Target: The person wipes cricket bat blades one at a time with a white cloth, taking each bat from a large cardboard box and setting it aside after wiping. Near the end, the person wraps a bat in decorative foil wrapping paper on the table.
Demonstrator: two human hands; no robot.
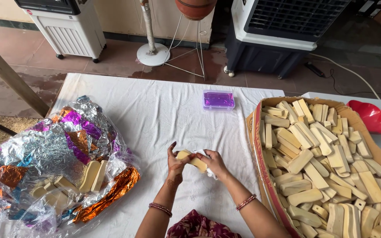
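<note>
Both hands on one wooden block [192,160] at table centre, near edge. My left hand [175,164] grips its left end; my right hand [214,164] closes on the right end, a scrap of white cloth [210,172] under the fingers. Block's long axis runs left-right, tilted down to the right. Cardboard box [257,132] of blocks just right; foil-lined bag [58,154] with a few blocks left. Purple case [218,99] far. Nothing between.

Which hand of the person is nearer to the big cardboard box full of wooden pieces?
The right hand. It holds the pale wooden piece just left of the cardboard box, a short gap away. The left hand holds the piece's other end, farther from the box, toward the foil bag.
</note>
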